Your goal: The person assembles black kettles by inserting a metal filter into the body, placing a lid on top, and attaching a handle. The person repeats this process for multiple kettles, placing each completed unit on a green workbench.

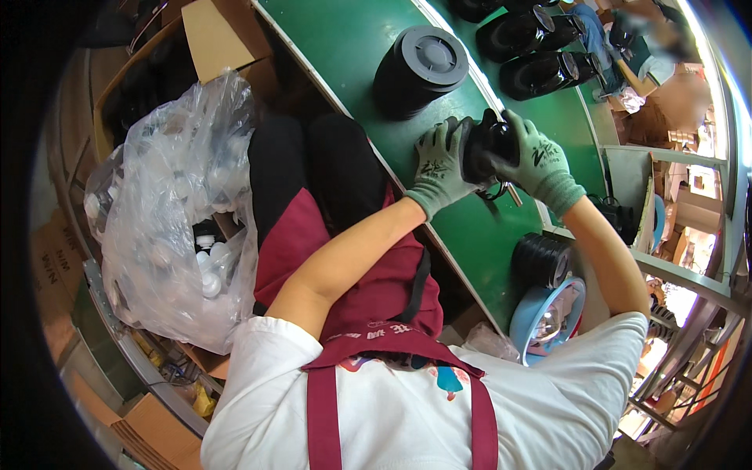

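Both my hands wear grey-green knit gloves and grip one glossy black plastic housing, rounded in shape, above the green work surface point(478, 251). My left hand point(440, 168) closes on the near left side of the black housing point(487, 149). On its right side my right hand point(540, 160) is wrapped, thumb and fingers against it. A thin dark loop, perhaps a wire or handle, hangs below the housing. Just beyond my left hand stands a dark grey cylindrical part point(423, 72) with a round ribbed end facing up. The underside of the housing is hidden by my gloves.
Several glossy black housings point(540, 74) lie on the far green strip. To the right are a stack of black discs point(540, 258) and a light blue basin point(521, 317). A clear bag point(168, 227) of white parts stands left. Another person point(642, 66) sits at the far right.
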`<action>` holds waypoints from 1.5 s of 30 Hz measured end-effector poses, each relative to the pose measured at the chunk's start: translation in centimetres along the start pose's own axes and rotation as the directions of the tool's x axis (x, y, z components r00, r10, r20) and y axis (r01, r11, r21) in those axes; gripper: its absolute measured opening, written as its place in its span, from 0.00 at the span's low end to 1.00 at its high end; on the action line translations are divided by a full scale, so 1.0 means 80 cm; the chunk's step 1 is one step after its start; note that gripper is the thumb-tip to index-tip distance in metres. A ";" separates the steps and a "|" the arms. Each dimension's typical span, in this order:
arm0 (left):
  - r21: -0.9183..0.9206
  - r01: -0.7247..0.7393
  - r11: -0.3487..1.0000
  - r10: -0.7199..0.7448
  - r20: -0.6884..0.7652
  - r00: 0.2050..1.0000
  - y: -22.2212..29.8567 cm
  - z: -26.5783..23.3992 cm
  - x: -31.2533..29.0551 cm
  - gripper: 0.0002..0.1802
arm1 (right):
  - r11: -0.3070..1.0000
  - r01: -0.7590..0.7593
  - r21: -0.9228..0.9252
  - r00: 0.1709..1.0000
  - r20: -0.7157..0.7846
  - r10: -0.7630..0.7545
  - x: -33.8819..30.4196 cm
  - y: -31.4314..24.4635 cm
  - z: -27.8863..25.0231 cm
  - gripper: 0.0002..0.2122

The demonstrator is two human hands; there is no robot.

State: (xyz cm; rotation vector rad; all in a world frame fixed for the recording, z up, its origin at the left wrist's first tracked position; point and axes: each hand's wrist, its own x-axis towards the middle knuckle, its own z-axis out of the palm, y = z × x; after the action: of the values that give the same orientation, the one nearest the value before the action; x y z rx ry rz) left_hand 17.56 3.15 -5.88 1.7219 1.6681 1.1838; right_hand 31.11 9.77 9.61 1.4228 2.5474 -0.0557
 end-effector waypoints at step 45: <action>0.141 -0.144 0.979 0.068 0.442 0.894 -0.060 -0.005 -0.106 0.20 | -0.347 -0.938 0.023 -0.347 -0.034 0.937 -0.260 0.640 0.257 0.37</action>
State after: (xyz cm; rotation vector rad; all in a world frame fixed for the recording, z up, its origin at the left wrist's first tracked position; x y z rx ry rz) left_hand 15.46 -4.32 -11.80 2.0254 1.4429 0.6384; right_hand 88.49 16.65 -2.16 2.9796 0.3020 0.2901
